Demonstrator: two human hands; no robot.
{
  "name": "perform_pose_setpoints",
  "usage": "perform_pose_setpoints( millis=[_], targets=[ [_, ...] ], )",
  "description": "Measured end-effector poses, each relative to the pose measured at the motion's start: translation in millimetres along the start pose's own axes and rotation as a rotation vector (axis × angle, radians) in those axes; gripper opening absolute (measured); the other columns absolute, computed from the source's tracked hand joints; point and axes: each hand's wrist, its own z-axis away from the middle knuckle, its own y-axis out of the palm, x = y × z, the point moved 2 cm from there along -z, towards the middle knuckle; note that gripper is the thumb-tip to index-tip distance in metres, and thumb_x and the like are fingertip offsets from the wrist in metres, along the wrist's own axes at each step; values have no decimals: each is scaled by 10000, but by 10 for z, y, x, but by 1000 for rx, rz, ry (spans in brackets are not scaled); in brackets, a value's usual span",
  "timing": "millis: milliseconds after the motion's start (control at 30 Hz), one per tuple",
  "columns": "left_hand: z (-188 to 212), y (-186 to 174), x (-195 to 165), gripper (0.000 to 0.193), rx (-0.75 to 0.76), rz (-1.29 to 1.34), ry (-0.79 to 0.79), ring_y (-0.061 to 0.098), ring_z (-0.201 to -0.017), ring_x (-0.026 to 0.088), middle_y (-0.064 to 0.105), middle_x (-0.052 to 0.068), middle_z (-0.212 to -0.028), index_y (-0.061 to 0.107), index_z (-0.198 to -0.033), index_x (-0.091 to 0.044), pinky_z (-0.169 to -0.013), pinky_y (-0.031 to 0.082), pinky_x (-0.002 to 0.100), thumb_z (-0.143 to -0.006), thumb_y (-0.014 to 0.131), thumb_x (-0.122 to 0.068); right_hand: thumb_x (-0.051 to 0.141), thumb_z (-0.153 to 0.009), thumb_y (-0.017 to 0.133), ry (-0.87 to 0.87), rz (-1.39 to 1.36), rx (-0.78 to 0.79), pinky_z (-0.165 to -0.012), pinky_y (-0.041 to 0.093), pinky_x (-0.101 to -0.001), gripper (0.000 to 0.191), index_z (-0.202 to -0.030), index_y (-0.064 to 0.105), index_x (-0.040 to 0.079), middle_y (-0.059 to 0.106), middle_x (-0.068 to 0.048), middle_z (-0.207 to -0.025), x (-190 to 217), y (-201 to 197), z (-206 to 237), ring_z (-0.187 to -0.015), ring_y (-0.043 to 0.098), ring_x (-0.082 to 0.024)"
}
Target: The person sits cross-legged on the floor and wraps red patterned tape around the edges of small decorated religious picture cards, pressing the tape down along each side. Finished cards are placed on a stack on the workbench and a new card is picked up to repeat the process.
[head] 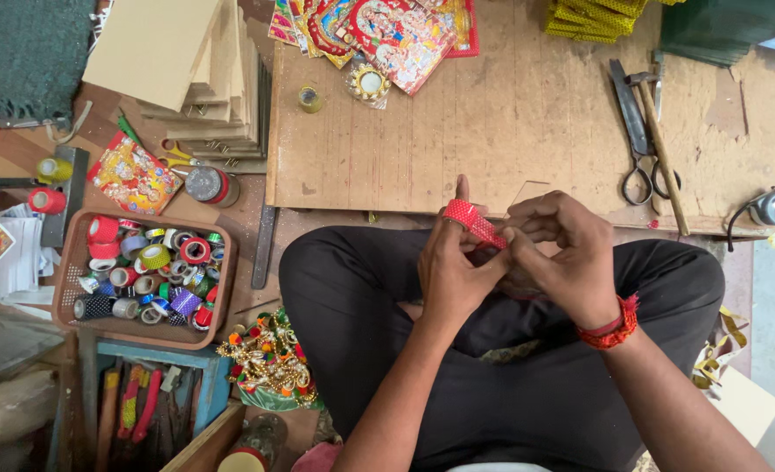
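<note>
My left hand [451,267] and my right hand [562,253] meet over my lap, just below the near edge of a low wooden board [510,131]. Between them runs a red dotted tape or ribbon [473,220], pinched by both hands. My left index finger points up along it. The fingertips of my right hand close on its right end. A red thread band [613,328] circles my right wrist. A clear thin sheet [527,190] seems to stand behind my right hand, hard to make out.
Large scissors [636,140] and a hammer [661,144] lie on the board's right. Colourful printed pictures [387,31] sit at its far edge. A brown tray of several tape rolls [142,271] is at left, stacked boards [204,79] behind it, beaded ornaments [269,354] beside my knee.
</note>
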Motion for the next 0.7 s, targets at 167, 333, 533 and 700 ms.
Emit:
perform_pose_setpoints(
  millis=[167, 333, 533, 700],
  targets=[
    [11, 2, 38, 928, -42, -10, 14, 764, -879, 149, 733, 93, -1193, 436, -1584, -26, -775, 636, 280, -831, 879, -340, -84, -900, 739, -86, 162, -45, -805, 619, -244, 192, -1066, 643, -81, 712, -135, -1042, 29, 16, -5, -924, 755, -161],
    [7, -11, 29, 1025, -64, 46, 89, 758, -956, 179, 691, 139, -1311, 382, -1588, -1, -791, 639, 290, -777, 905, -348, -54, -938, 721, 20, 16, -82, -812, 626, -236, 190, -1098, 617, -50, 731, -84, -996, 9, -24, -20, -934, 766, -135],
    [-14, 11, 30, 998, -36, 17, -2, 774, -908, 168, 709, 119, -1331, 402, -1600, -17, -773, 636, 286, -795, 903, -330, -86, -885, 744, -91, 184, -38, -786, 618, -261, 190, -1044, 642, -73, 715, -133, -1004, 45, -21, -22, -913, 757, -168],
    [-23, -1, 28, 1049, -65, 57, 79, 760, -959, 181, 668, 141, -1376, 372, -1592, 5, -779, 640, 285, -754, 925, -299, -74, -922, 725, -64, 116, -62, -803, 625, -260, 175, -1068, 630, -56, 726, -106, -1001, 68, -38, -65, -932, 762, -158]
  ],
)
